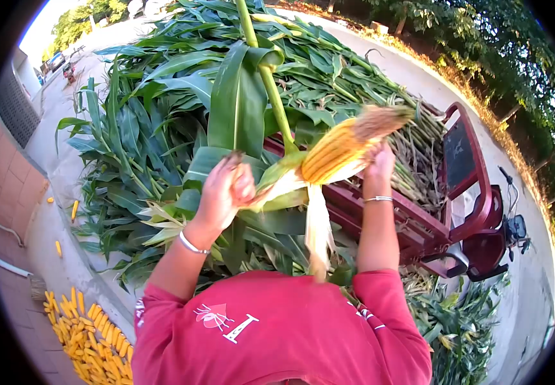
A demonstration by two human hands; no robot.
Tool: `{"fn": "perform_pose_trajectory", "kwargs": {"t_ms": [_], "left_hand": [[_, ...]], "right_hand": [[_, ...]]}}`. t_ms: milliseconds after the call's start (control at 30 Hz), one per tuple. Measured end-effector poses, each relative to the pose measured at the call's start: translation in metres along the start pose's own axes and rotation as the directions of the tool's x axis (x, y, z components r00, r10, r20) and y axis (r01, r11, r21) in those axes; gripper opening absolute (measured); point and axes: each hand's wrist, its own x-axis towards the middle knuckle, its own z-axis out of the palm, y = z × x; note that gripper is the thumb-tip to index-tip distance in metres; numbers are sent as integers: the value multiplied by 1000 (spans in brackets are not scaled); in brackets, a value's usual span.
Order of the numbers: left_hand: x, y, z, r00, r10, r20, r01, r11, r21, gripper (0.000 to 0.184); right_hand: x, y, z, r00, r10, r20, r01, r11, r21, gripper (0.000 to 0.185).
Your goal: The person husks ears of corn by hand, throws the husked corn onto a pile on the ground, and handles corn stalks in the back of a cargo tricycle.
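Observation:
A yellow corn ear (335, 154) with brown silk at its tip points up and right, still joined to a green stalk (271, 90). My left hand (227, 186) is closed on the pulled-back husk (281, 183) left of the ear. Against the ear's right side is my right hand (379, 162), its fingers curled and partly hidden behind the ear; what they grip is hard to make out. A pale strip of husk (318, 224) hangs below the ear.
Green corn stalks (181, 83) are heaped over a red cart (412, 224) with handlebars (513, 224) at the right. Husked yellow ears (91, 340) lie piled at the lower left. More leaves (460, 327) lie at the lower right.

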Motion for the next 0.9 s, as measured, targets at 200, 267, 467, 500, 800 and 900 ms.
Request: {"fn": "perform_pose_trajectory", "kwargs": {"t_ms": [200, 267, 467, 500, 800, 900], "left_hand": [[-14, -12, -31, 991, 34, 133, -44, 996, 72, 27], [-16, -27, -43, 992, -85, 93, 77, 993, 91, 23], [-24, -86, -57, 989, -69, 133, 21, 941, 338, 22], [-22, -91, -56, 985, -116, 126, 80, 962, 260, 22], [-8, -118, -50, 950, -281, 133, 281, 960, 24, 27], [-8, -112, -45, 941, -316, 118, 324, 945, -48, 24]], "right_hand": [[9, 2, -26, 997, -15, -72, 14, 1000, -25, 24], [2, 0, -32, 998, -13, -65, 12, 1000, -26, 24], [-34, -9, -24, 996, -51, 72, 69, 960, -270, 24], [-54, -11, -13, 994, -53, 96, 84, 928, -362, 24], [-122, 0, -3, 800, -14, 600, 594, 165, -787, 22], [-111, -16, 9, 652, 32, 757, 750, 120, -651, 29]]}}
